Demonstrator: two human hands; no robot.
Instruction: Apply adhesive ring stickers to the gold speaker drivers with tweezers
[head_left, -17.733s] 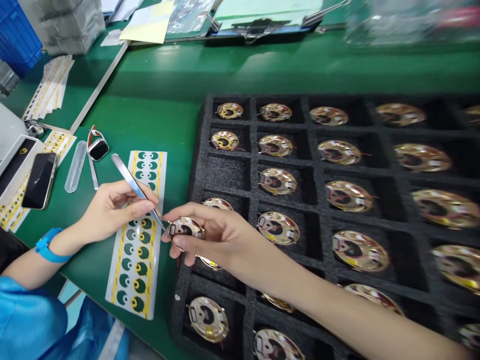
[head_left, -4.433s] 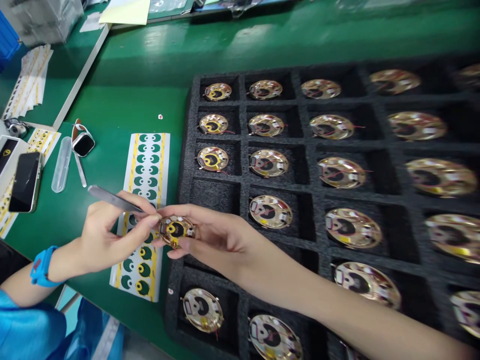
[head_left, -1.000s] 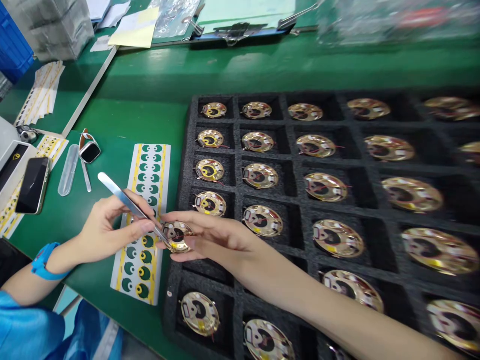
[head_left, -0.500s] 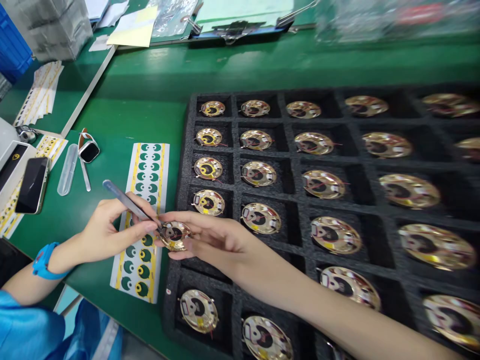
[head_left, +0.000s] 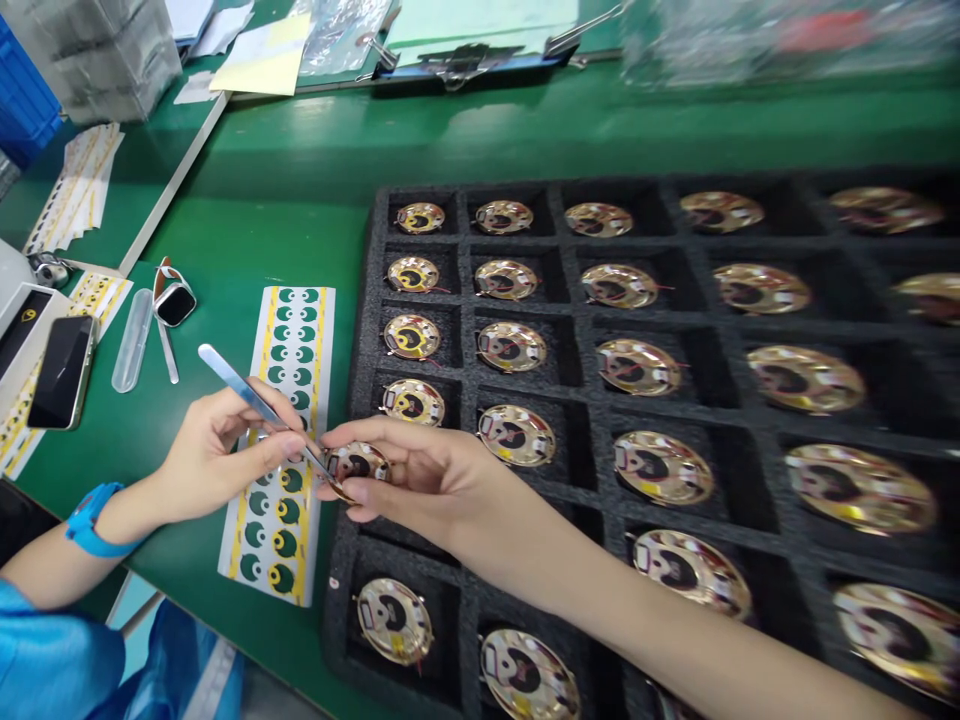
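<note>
Pinched in my left hand [head_left: 229, 450] are metal tweezers [head_left: 238, 378], slanting down to the right with their tips at a round part. My right hand [head_left: 412, 465] grips that shiny gold round part [head_left: 358, 465] by its edge, fingers behind and thumb in front. It is tilted and partly covered by fingers. Under my left hand lies a white and yellow sticker sheet [head_left: 283, 540] with round cutouts showing green. A black foam tray [head_left: 457, 400] to the right holds similar gold parts, such as this one [head_left: 395, 620] in the front left compartment.
On the left lie a phone [head_left: 64, 372], a clear plastic case [head_left: 133, 342], a smartwatch [head_left: 175, 302] and more sticker strips [head_left: 79, 190]. A clipboard [head_left: 469, 70] and plastic bags [head_left: 795, 45] sit along the back.
The tweezers have shifted slightly across the gold part, and the part is tilted a little differently in my right hand. The whole view has moved slightly.
</note>
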